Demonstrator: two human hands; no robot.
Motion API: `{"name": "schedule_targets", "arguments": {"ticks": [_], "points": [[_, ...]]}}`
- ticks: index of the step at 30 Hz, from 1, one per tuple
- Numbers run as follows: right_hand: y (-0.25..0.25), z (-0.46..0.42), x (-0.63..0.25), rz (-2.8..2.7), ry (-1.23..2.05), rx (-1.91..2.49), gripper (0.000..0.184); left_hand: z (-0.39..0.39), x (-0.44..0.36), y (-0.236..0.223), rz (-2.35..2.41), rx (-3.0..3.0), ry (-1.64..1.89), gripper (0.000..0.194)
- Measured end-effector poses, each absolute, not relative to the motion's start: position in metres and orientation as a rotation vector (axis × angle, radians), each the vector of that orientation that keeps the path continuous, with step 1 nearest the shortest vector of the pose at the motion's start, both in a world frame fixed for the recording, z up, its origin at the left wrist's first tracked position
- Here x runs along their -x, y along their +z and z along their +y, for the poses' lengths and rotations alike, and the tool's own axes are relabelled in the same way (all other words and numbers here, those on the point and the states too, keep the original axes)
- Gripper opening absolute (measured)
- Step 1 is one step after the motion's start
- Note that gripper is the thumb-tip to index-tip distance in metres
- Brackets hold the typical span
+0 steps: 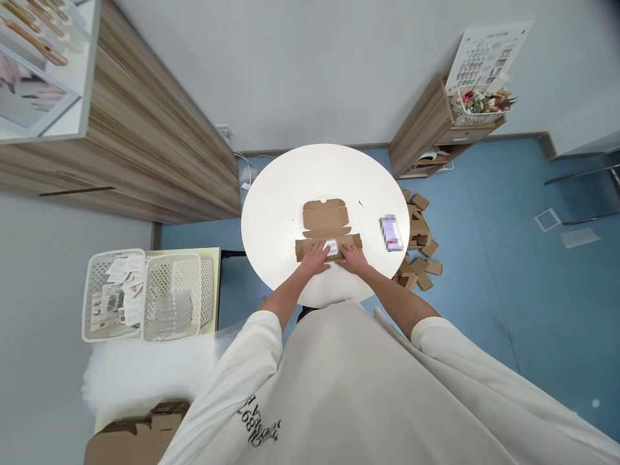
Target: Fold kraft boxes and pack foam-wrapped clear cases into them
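- On the round white table (pixel 285 187), toward the person's side, lies the brown cardboard box (pixel 325 216), opened out, its lid panel spread flat away from the body.
- Left hand (pixel 316 258) on the near section's left half, fingertips right up at the small printed white piece (pixel 332 247); right hand (pixel 354 257) on the other half, just beside it.
- Grip check: the two hands are apart, the white piece between them, fingers laid over the cardboard; whether either one pinches an edge, I can't tell from up here.
- Handling call: the box looks light, stiff across its panels, ready to bend at the creases; the thin flaps could crumple under a hard push. Best hold, I'd say, is at both ends of the near section, thumbs low, fingers over the wall.
- And the white piece? Light and smooth by the look of it, so liable to slide; take it by its edges. Card or packet, too small to tell.
- Over to the left, containers! The outer white basket (pixel 86 297) holds loose printed papers (pixel 126 278); the inner white basket (pixel 186 274), right beside it, carries clear plastic pieces (pixel 174 313), thin-looking and perhaps brittle.
- Far right, up on the wooden cabinet (pixel 421 123), a smaller basket (pixel 467 119) is filled with what look like dried flowers (pixel 484 102).
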State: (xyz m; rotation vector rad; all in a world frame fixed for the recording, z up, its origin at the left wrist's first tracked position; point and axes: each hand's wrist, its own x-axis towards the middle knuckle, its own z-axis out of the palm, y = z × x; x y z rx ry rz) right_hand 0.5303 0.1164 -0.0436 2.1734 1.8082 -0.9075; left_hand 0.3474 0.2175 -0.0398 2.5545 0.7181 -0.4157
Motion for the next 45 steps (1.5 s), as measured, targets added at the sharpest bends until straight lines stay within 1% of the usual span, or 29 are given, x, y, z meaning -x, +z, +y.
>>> {"name": "schedule_targets", "arguments": {"ticks": [5, 7, 10, 15, 19, 22, 27, 32, 38, 40, 41, 44, 45], "points": [[-0.041, 0.122, -0.534, 1.846, -0.918, -2.193, 0.053, 0.217, -0.360, -0.046, 0.749, -2.596, -0.403, 0.042], [-0.039, 0.127, -0.538, 1.855, -0.950, -2.217, 0.048, 0.215, -0.362, -0.048, 0.771, -2.619, -0.387, 0.036], [-0.036, 0.146, -0.551, 1.798, -0.986, -2.380, 0.039, 0.213, -0.364, -0.049, 0.782, -2.645, -0.381, 0.035], [-0.041, 0.190, -0.581, 1.520, -0.943, -2.914, 0.026, 0.212, -0.367, -0.044, 0.790, -2.648, -0.439, 0.036], [-0.054, 0.215, -0.592, 1.317, -1.186, -3.055, 0.020, 0.212, -0.372, -0.042, 0.824, -2.636, -0.477, 0.035], [-0.063, 0.223, -0.590, 1.222, -1.313, -3.088, 0.019, 0.212, -0.374, -0.042, 0.865, -2.608, -0.489, 0.034], [-0.063, 0.219, -0.586, 1.221, -1.296, -3.153, 0.023, 0.212, -0.375, -0.035, 0.937, -2.529, -0.524, 0.029], [-0.052, 0.204, -0.588, 1.279, -1.349, -3.084, 0.024, 0.213, -0.377, -0.025, 0.948, -2.533, -0.531, 0.026], [-0.043, 0.187, -0.587, 1.325, -1.368, -2.996, 0.028, 0.213, -0.378, -0.024, 0.949, -2.513, -0.537, 0.034], [-0.038, 0.182, -0.582, 1.369, -1.315, -2.969, 0.030, 0.212, -0.378, -0.026, 0.952, -2.508, -0.534, 0.035], [-0.035, 0.180, -0.579, 1.400, -1.223, -2.970, 0.030, 0.212, -0.378, -0.027, 0.950, -2.510, -0.534, 0.035], [-0.026, 0.171, -0.564, 1.522, -0.793, -2.956, 0.029, 0.210, -0.376, -0.029, 0.922, -2.524, -0.526, 0.037], [-0.023, 0.168, -0.558, 1.584, -0.717, -2.907, 0.029, 0.210, -0.376, -0.029, 0.913, -2.527, -0.517, 0.037]]}}
